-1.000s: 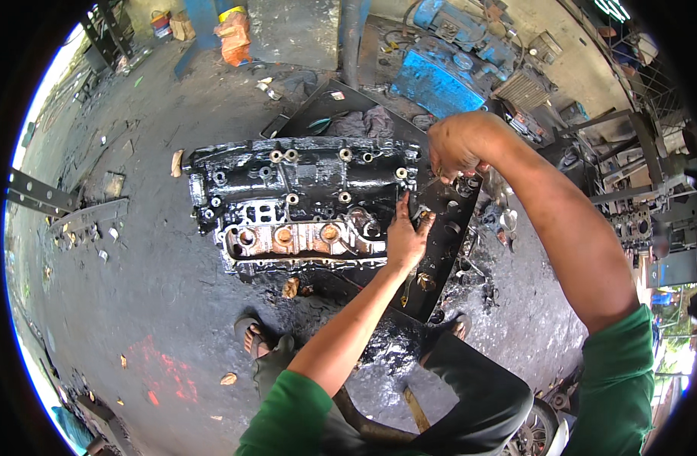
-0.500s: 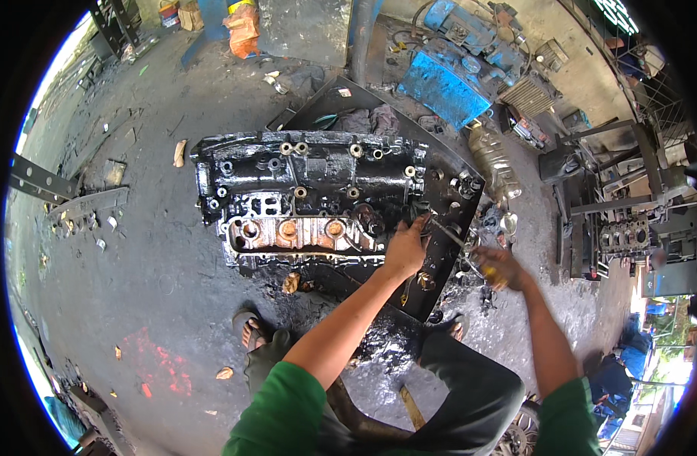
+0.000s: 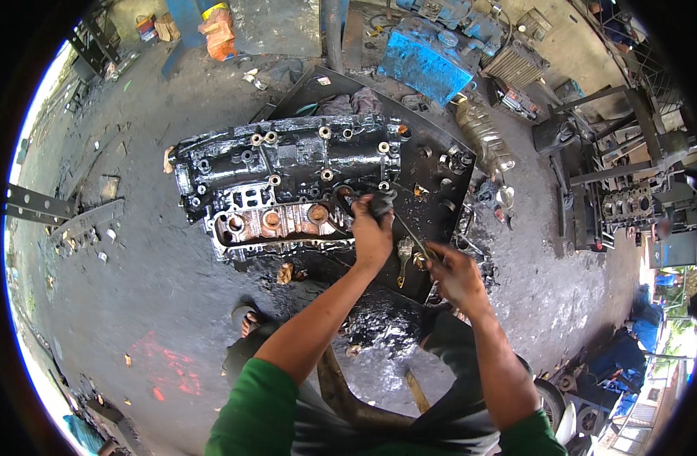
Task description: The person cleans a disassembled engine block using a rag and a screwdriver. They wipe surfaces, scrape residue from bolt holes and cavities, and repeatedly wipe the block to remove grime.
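Note:
My left hand [image 3: 372, 232] is closed around a dark, oily round part [image 3: 380, 204] at the right end of the engine's cylinder head [image 3: 291, 226]. The fingers partly cover this part, so its kind is unclear. My right hand [image 3: 458, 277] grips the near end of a long, thin metal tool [image 3: 410, 234]; the fist hides its handle. The tool slants up and left, its far end meeting the dark part by my left hand. Behind the bare-metal chambers stretches a black, oil-coated engine casting [image 3: 303, 158] with several round bosses.
The engine parts lie on a black metal tray [image 3: 432, 140] with rags [image 3: 348, 104] and small loose parts. A yellow-ended tool [image 3: 403, 266] lies near its front edge. Beyond are a blue machine [image 3: 424, 64] and a clear plastic bottle [image 3: 485, 137]. Another engine block [image 3: 628, 204] stands at right.
My right hand has come left and inward with the tool, whose angle is steeper. My left hand stays at the right end of the engine part; the whole view has shifted slightly.

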Action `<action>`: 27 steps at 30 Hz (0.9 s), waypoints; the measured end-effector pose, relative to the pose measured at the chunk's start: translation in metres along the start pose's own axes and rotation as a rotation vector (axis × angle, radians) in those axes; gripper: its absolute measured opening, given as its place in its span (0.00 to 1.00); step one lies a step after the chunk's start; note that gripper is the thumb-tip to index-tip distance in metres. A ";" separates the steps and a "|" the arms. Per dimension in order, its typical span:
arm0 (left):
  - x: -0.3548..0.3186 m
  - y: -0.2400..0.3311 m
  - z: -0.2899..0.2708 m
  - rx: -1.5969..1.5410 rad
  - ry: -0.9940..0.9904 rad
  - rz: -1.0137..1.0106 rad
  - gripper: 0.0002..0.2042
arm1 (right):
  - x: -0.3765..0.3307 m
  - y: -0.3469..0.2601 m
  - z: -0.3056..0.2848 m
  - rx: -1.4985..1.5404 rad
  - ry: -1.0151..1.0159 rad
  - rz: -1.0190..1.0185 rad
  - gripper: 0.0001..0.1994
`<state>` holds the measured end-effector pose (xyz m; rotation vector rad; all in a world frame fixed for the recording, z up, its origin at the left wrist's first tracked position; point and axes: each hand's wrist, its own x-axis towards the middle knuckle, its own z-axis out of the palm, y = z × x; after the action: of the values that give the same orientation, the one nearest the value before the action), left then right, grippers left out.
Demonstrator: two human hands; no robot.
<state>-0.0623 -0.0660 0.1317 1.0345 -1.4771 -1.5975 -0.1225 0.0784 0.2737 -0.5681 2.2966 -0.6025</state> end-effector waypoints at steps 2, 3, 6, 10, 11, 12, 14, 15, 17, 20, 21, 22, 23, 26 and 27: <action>0.012 -0.012 -0.002 -0.280 0.071 -0.249 0.17 | 0.024 -0.025 0.006 -0.053 0.017 -0.105 0.17; 0.018 -0.019 -0.005 -0.285 0.052 -0.232 0.13 | 0.031 -0.030 0.007 -0.036 -0.002 -0.151 0.17; 0.022 -0.033 0.001 -0.430 0.049 -0.418 0.10 | 0.048 -0.024 0.006 0.009 -0.104 -0.043 0.16; 0.030 -0.041 0.003 -0.548 -0.062 -0.545 0.14 | 0.080 0.002 -0.028 -0.033 -0.187 -0.071 0.16; 0.031 -0.039 0.004 -0.484 -0.005 -0.552 0.16 | 0.090 0.004 -0.038 0.018 -0.290 -0.021 0.17; 0.035 -0.038 -0.002 -0.479 -0.078 -0.746 0.17 | 0.099 0.004 -0.048 -0.031 -0.321 0.009 0.17; 0.036 -0.032 -0.005 -0.512 -0.012 -0.581 0.15 | 0.113 0.004 -0.056 -0.086 -0.344 -0.056 0.18; 0.036 -0.028 -0.006 -0.528 0.024 -0.573 0.14 | 0.117 0.006 -0.057 -0.164 -0.311 -0.111 0.18; 0.037 -0.019 -0.009 -0.453 0.048 -0.617 0.12 | 0.118 0.013 -0.053 -0.571 -0.140 -0.456 0.16; 0.031 -0.013 -0.006 -0.381 0.102 -0.554 0.06 | 0.107 0.038 -0.039 -0.935 0.112 -0.725 0.17; 0.027 -0.013 -0.002 -0.431 0.122 -0.530 0.06 | 0.103 0.046 -0.034 -1.030 0.171 -0.787 0.17; 0.025 -0.014 0.000 -0.495 0.146 -0.492 0.06 | 0.100 0.050 -0.028 -1.139 0.212 -0.841 0.18; 0.021 -0.017 0.002 -0.431 0.119 -0.481 0.07 | 0.096 0.053 -0.022 -1.014 0.246 -0.845 0.17; 0.016 -0.029 0.010 -0.182 0.022 -0.504 0.12 | 0.075 0.043 0.003 -0.665 0.026 -0.438 0.16; 0.019 -0.033 0.011 -0.057 -0.018 -0.534 0.14 | 0.064 0.036 0.009 -0.685 -0.020 -0.324 0.17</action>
<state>-0.0798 -0.0756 0.0971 1.4685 -1.2150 -2.0007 -0.1672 0.0696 0.2155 -1.2729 2.3829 0.0779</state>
